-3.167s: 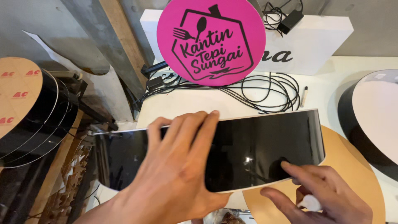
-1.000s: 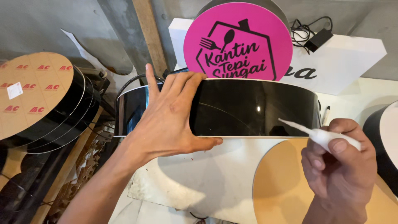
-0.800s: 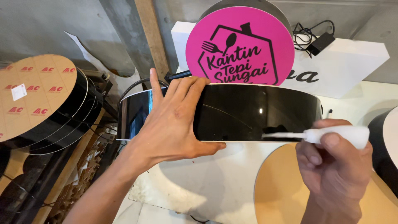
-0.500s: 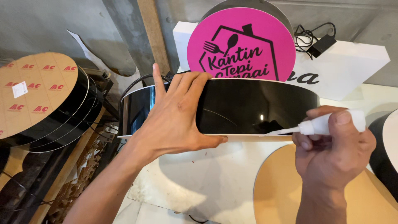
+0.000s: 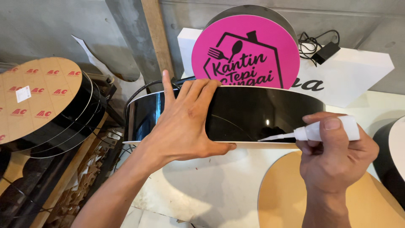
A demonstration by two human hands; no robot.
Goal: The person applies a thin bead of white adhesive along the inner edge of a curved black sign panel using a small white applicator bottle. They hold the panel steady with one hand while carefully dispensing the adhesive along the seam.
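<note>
Nearest the camera, at five o'clock, a tan round panel (image 5: 291, 194) lies flat on the pale surface (image 5: 211, 190). Just above it the right hand (image 5: 337, 156) is clenched around a small white squeeze bottle (image 5: 325, 131), whose thin nozzle points toward nine o'clock and touches the lower edge of the black glossy band (image 5: 253, 114). That band stands on edge across the middle of the view, curved, with a white bottom rim. The left hand (image 5: 185, 122) comes in from seven o'clock and lies flat and spread against the band's outer face, fingers up over its top edge, thumb along the bottom rim, pressing rather than gripping.

At nine o'clock, a stack of black-rimmed round panels with tan paper faces (image 5: 38, 101) leans on a rack. Behind the band, at twelve o'clock, a pink round sign (image 5: 247, 50) with a black drawing stands upright. Farther at two o'clock sits a white block (image 5: 354, 71), with a black cable and adapter (image 5: 320, 46) on top. A wooden post (image 5: 154, 38) rises against the grey wall.
</note>
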